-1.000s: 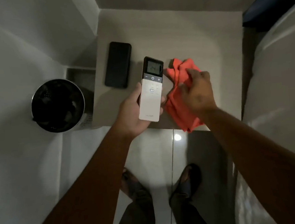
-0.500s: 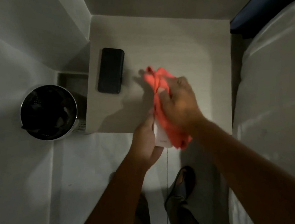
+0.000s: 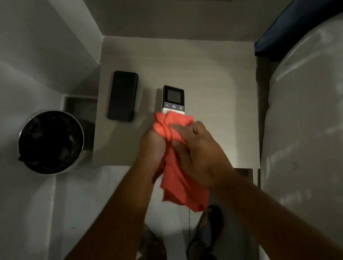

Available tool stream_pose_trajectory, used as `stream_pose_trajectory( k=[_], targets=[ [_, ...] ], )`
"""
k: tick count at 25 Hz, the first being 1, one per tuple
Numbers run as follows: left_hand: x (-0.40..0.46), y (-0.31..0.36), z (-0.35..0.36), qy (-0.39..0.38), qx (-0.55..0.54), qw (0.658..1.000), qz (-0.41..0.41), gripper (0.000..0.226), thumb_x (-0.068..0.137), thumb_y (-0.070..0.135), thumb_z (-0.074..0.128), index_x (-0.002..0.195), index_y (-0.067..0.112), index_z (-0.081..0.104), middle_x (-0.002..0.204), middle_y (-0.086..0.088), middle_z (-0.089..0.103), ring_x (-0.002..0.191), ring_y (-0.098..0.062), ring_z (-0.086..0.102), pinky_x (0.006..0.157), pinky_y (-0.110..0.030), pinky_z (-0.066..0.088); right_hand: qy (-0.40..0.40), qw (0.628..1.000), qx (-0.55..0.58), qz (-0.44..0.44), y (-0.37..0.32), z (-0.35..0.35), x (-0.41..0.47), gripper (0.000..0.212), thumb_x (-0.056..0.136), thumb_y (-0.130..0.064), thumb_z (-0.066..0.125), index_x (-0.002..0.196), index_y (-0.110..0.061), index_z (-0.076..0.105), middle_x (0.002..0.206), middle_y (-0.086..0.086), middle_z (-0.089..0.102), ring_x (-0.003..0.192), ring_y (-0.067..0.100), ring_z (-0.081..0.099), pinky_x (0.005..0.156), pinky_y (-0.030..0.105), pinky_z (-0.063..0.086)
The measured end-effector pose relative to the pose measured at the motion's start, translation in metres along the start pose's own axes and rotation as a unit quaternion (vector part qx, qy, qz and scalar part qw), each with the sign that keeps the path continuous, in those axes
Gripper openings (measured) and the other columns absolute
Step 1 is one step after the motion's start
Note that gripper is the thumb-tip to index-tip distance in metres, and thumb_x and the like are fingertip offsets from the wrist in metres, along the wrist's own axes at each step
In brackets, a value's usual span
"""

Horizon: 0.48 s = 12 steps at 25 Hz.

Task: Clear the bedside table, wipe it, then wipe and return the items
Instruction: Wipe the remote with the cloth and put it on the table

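Since the earlier frame, our hands are sliding the orange cloth [image 3: 180,170] down the white remote [image 3: 173,99], so its screen and button strip are showing again above the cloth.

Nearest: we are standing with both shoes [image 3: 210,219] on the pale floor [image 3: 79,200], forearms reaching forward.

Left hand [image 3: 153,148]: we are closing it from beneath around the lower body of the remote, with cloth bunched over the fingers.

Right hand [image 3: 199,154]: we are curling its fingers onto the cloth and pressing it against the remote; the loose end of the cloth is hanging below the wrist, past the front edge of the worktop [image 3: 215,97].

Remote: we are holding it over the front middle of the worktop, screen end pointing away from us; whether it is touching the surface we cannot tell.

Black phone [image 3: 123,95]: it is lying flat on the worktop, just left of the remote and apart from it.

Round metal bin [image 3: 51,141]: it is standing on the floor against the worktop's left side.

White bed [image 3: 314,117]: it is running along the right side.
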<state>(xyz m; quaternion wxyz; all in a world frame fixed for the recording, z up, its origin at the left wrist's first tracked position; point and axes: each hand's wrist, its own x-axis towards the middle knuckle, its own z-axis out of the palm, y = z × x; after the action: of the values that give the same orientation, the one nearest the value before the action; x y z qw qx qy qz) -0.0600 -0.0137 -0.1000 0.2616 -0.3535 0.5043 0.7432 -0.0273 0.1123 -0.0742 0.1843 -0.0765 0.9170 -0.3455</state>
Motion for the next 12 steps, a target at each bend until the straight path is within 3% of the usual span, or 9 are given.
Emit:
stream_pose_trajectory(
  k=[2, 3, 4, 6, 7, 9, 12],
  targets=[
    [0.018, 0.014, 0.001, 0.004, 0.029, 0.999, 0.032, 0.04, 0.102, 0.045, 0.051, 0.099, 0.01, 0.07, 0.079, -0.008, 0.068, 0.071, -0.023, 0.065, 0.065, -0.03, 0.053, 0.043, 0.998, -0.003, 0.052, 0.021, -0.007, -0.012, 0.041, 0.103, -0.047, 0.034, 0.14, -0.033, 0.044, 0.117, 0.002, 0.044, 0.096, 0.018, 0.052, 0.073, 0.024, 0.047],
    [0.029, 0.018, 0.001, 0.007, 0.107, 0.991, 0.075, 0.032, 0.095, 0.047, 0.063, 0.093, 0.016, 0.071, 0.077, -0.006, 0.069, 0.066, -0.022, 0.067, 0.063, -0.031, 0.053, 0.084, 0.992, -0.01, 0.096, 0.035, -0.013, -0.006, 0.038, 0.104, -0.044, 0.037, 0.139, -0.031, 0.044, 0.118, 0.004, 0.044, 0.095, 0.019, 0.052, 0.075, 0.028, 0.05],
    [0.038, 0.022, 0.003, 0.016, 0.215, 0.97, 0.11, 0.026, 0.084, 0.045, 0.077, 0.088, 0.02, 0.072, 0.078, -0.004, 0.072, 0.066, -0.02, 0.07, 0.062, -0.031, 0.055, 0.117, 0.984, -0.037, 0.131, 0.049, -0.019, 0.001, 0.038, 0.105, -0.042, 0.039, 0.14, -0.028, 0.045, 0.121, 0.008, 0.046, 0.097, 0.023, 0.054, 0.08, 0.035, 0.052],
    [0.054, 0.024, 0.006, 0.079, 0.402, 0.902, 0.135, 0.051, 0.066, 0.041, 0.092, 0.103, 0.016, 0.068, 0.098, -0.005, 0.075, 0.086, -0.021, 0.074, 0.071, -0.033, 0.06, 0.122, 0.969, -0.144, 0.159, 0.068, -0.027, 0.017, 0.044, 0.105, -0.044, 0.039, 0.142, -0.021, 0.048, 0.13, 0.017, 0.05, 0.111, 0.035, 0.054, 0.097, 0.046, 0.047],
    [0.06, 0.026, 0.008, 0.125, 0.447, 0.875, 0.139, 0.066, 0.063, 0.041, 0.092, 0.114, 0.01, 0.062, 0.11, -0.008, 0.073, 0.097, -0.025, 0.073, 0.076, -0.032, 0.059, 0.107, 0.961, -0.195, 0.162, 0.075, -0.028, 0.023, 0.047, 0.104, -0.047, 0.037, 0.141, -0.021, 0.05, 0.133, 0.019, 0.051, 0.117, 0.038, 0.052, 0.102, 0.048, 0.041],
    [0.064, 0.028, 0.015, 0.188, 0.516, 0.821, 0.16, 0.069, 0.068, 0.044, 0.084, 0.118, 0.005, 0.055, 0.117, -0.012, 0.069, 0.105, -0.032, 0.07, 0.076, -0.03, 0.055, 0.079, 0.954, -0.24, 0.159, 0.082, -0.029, 0.031, 0.048, 0.104, -0.049, 0.033, 0.138, -0.022, 0.053, 0.135, 0.018, 0.054, 0.119, 0.039, 0.051, 0.103, 0.048, 0.037],
    [0.072, 0.04, 0.022, 0.153, 0.641, 0.737, 0.149, 0.05, 0.076, 0.058, 0.066, 0.094, 0.011, 0.063, 0.083, -0.006, 0.068, 0.086, -0.032, 0.07, 0.061, -0.027, 0.053, 0.073, 0.959, -0.227, 0.156, 0.086, -0.031, 0.037, 0.043, 0.103, -0.043, 0.038, 0.138, -0.021, 0.052, 0.132, 0.019, 0.055, 0.114, 0.039, 0.054, 0.096, 0.046, 0.044]
  ],
)
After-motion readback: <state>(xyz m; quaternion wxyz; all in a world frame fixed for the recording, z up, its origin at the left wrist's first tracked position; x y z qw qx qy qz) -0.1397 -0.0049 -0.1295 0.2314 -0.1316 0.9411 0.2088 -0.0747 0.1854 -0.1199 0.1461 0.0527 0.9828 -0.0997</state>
